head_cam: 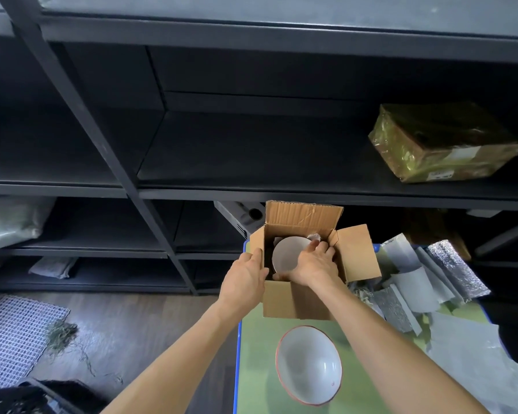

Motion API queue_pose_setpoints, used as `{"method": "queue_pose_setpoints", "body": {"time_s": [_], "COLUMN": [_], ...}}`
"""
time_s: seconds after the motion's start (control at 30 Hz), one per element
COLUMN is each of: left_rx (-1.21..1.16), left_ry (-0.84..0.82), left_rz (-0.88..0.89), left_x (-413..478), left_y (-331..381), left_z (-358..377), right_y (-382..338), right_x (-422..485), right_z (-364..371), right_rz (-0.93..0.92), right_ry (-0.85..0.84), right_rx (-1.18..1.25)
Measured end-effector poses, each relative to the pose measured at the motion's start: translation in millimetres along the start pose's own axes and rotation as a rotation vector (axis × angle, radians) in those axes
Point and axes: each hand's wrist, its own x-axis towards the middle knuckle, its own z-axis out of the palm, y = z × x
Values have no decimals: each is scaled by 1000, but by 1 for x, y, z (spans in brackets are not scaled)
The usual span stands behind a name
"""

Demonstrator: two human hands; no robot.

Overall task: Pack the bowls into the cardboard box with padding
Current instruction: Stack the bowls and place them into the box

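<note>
With the left hand (245, 279) gripping the cardboard box (293, 301) at centre frame, the right hand (311, 265) held the first bowl (286, 253) inside it; padding (416, 282), then the lower second bowl (308, 366), seemed next.

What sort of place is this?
Likely a storeroom or packing area: dark metal shelving, a wrapped, labelled parcel on a shelf, and a table with a bowl in an open box beside foil padding.

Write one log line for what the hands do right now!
left hand: grips cardboard box wall | right hand: holds white bowl inside box | red-rimmed bowl: on table, unpacked | padding: piled right of box
</note>
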Motion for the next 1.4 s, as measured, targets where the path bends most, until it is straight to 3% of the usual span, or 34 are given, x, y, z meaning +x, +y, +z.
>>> {"method": "queue_pose_setpoints", "body": {"time_s": [0.33, 0.53, 0.7, 0.87, 1.1, 1.4], "left_rx": [35, -27, -57, -59, -89, 95], "left_ry": [126, 213, 219, 182, -2, -289], "left_rz": [85, 260, 401, 521, 694, 719], "left_x": [-18, -41, -47, -51, -61, -65], "left_y": [-1, 14, 37, 74, 141, 228], "left_z": [-3, 8, 21, 39, 93, 167], "right_y": [29, 61, 95, 143, 235, 351], "right_x": [-30, -68, -96, -116, -138, -153], "right_z": [1, 2, 8, 22, 55, 94], "right_rz": [-106, -277, -297, -213, 25, 315], "right_ry": [110, 263, 340, 347, 246, 135], "right_rx": [139, 257, 299, 350, 398, 435]}}
